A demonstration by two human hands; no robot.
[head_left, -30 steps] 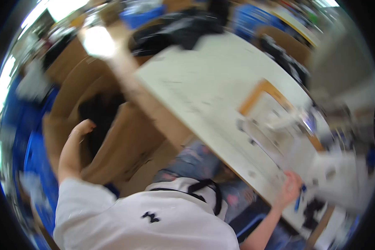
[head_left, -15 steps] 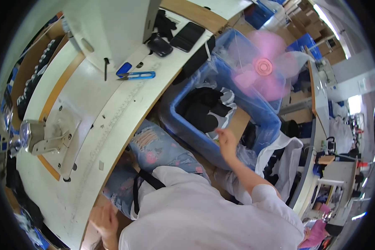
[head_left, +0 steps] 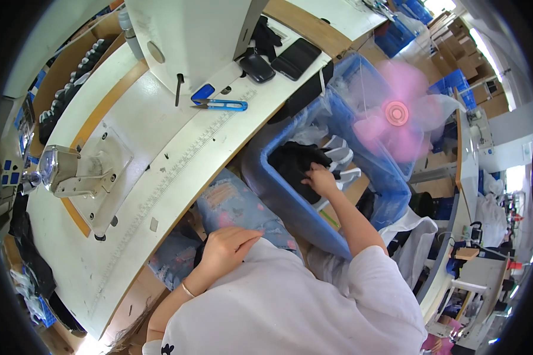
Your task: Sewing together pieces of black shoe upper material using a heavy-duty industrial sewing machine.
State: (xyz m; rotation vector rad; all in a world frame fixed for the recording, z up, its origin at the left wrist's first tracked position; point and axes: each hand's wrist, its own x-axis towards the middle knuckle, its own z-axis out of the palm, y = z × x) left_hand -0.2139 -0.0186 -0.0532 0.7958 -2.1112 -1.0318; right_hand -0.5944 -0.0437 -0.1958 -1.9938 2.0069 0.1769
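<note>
My right hand (head_left: 322, 180) reaches into a blue plastic bin (head_left: 259, 157) at my right side. Its fingers are closed on a piece of black fabric (head_left: 295, 161), part of a dark pile in there. White-edged fabric pieces (head_left: 341, 155) lie beside that pile. My left hand (head_left: 224, 251) hovers over my lap, just in front of my white shirt; it holds nothing, and its fingers are stretched out toward the right.
On the white sewing table (head_left: 177, 177) are blue thread snips (head_left: 220, 105), a black computer mouse (head_left: 257, 68) and a black phone (head_left: 296, 59). A sewing machine (head_left: 189, 35) stands there. A spinning pink fan (head_left: 396, 113) is beyond the bin. White cloth (head_left: 411, 228) hangs right of it.
My right hand has gone deeper into the bin and taken hold of the black fabric. My left hand has come up from the table's lower edge to my lap. The view has shifted slightly.
</note>
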